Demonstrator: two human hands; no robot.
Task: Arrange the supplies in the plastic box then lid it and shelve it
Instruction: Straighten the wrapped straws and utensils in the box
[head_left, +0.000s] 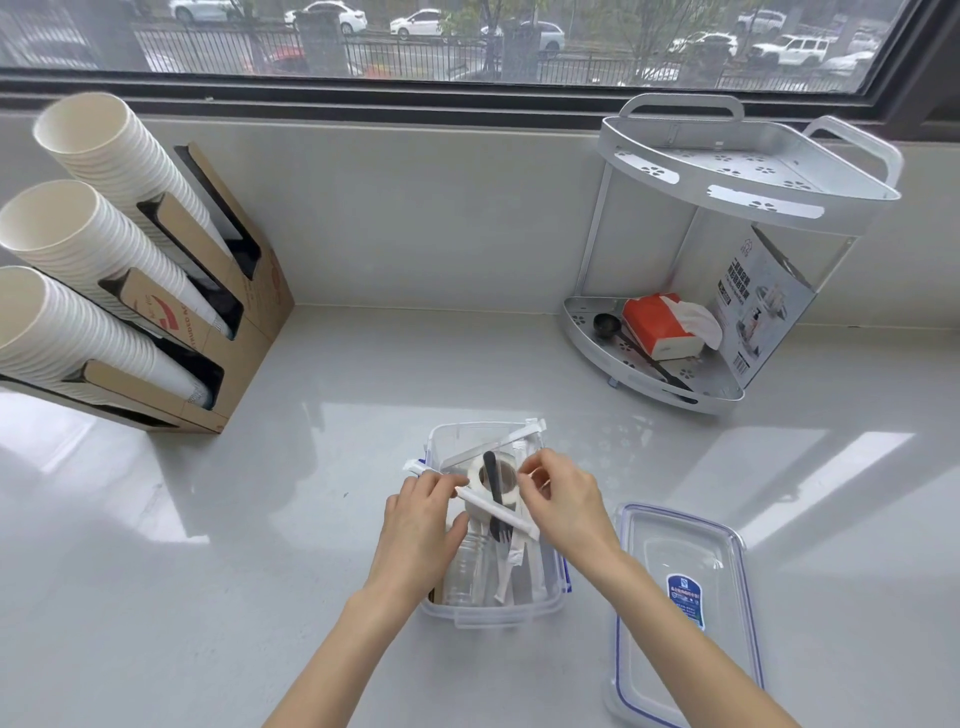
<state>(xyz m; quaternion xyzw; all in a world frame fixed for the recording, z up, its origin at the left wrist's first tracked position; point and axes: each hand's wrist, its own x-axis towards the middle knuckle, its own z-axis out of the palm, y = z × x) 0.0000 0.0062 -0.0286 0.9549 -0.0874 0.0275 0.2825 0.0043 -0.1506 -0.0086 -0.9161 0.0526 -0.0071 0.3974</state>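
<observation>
A clear plastic box (457, 436) stands on the white counter in front of me. Inside it lie a roll of white tape (475, 480), a black plastic fork (496, 499), a small clear bottle (467, 571) and several paper-wrapped items. Both hands hover over the box. My left hand (421, 525) pinches the left end of a white wrapped straw (498, 512) that lies across the box. My right hand (563, 506) has its fingertips closed above the tape roll; what they pinch is unclear. The box's clear lid (685, 613) with a blue seal lies flat to the right.
A silver two-tier corner shelf (748, 171) stands at the back right; its lower tier holds an orange tissue pack (657, 325), a black scoop (608, 326) and a printed card. A cardboard holder with three stacks of paper cups (104, 249) sits at left. A window runs behind.
</observation>
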